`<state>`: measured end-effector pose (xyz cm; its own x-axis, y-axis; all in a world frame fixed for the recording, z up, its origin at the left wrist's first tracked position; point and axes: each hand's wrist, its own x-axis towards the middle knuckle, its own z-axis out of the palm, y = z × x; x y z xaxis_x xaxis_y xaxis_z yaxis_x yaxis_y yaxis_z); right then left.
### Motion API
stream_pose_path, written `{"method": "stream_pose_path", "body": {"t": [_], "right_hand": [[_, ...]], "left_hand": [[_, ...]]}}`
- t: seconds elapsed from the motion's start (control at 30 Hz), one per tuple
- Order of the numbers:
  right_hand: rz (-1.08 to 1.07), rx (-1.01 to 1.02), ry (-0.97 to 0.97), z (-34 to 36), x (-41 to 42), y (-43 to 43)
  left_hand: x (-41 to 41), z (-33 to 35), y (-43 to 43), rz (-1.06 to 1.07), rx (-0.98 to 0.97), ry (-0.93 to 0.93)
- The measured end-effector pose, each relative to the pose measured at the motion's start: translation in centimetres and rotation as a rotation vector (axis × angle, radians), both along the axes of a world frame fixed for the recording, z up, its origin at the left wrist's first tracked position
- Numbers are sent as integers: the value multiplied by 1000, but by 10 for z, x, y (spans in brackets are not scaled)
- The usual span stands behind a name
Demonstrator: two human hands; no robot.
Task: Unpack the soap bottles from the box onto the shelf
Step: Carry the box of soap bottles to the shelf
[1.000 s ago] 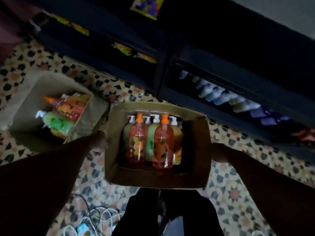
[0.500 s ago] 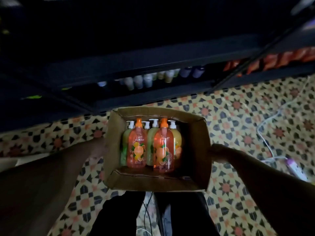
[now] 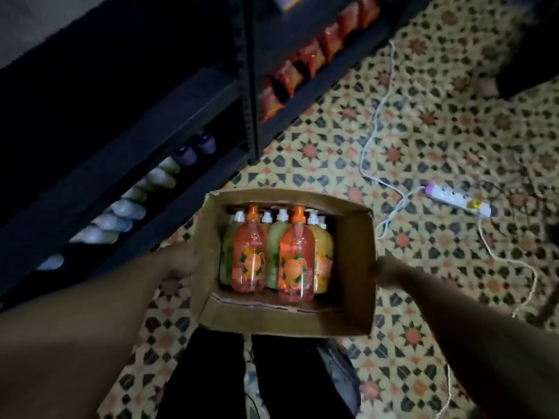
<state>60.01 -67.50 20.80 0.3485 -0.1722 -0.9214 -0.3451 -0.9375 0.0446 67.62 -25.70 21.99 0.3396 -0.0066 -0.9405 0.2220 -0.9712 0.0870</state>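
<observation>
Under you lies a tiled floor (image 3: 429, 122) patterned in cream, black and orange stars. To your right, a white power strip (image 3: 453, 199) lies flat on it. One end of it is purple, and a yellow plug sits at the other end. A white cable (image 3: 376, 116) snakes across the tiles from the far side down to the purple end. A thin pale cord (image 3: 514, 263) leaves the yellow-plug end and loops away toward you on the right. Ahead, orange-red snack packets (image 3: 305, 58) stand in an overlapping row. To your left, pale bottles (image 3: 127, 207) sit in a line, with two purple bottles (image 3: 196, 148) at its far end.
</observation>
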Motion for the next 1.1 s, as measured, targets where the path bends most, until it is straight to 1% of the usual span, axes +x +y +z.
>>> {"method": "stream_pose_path", "body": {"t": [0.03, 0.13, 0.23, 0.3, 0.4, 0.47, 0.6, 0.73, 0.9, 1.1], "right_hand": [[-44, -17, 29, 0, -2, -10], [-119, -44, 6, -16, -15, -52], [-269, -63, -17, -24, -29, -79], [-385, -78, -25, -27, -37, -92], [-552, -89, -50, -34, -49, -109], [-625, -75, -48, -41, -53, -120], [-699, -55, -53, -66, -60, -139], [-708, -42, -46, -99, -65, -155], [-744, -13, -40, -142, -71, -177], [-842, 8, -62, -182, -77, -196]], "left_hand": [[18, 2, -19, -48, -17, -15], [60, -23, -63, -163, 11, -20], [100, -50, -103, -265, -47, -17], [126, -61, -129, -377, -70, -28], [157, -64, -175, -456, -6, -12], [172, -69, -205, -485, 26, 2], [190, -88, -257, -581, 40, 29], [201, -121, -293, -650, 90, 34], [199, -158, -331, -622, 87, 58], [199, -191, -355, -676, 123, 18]]}}
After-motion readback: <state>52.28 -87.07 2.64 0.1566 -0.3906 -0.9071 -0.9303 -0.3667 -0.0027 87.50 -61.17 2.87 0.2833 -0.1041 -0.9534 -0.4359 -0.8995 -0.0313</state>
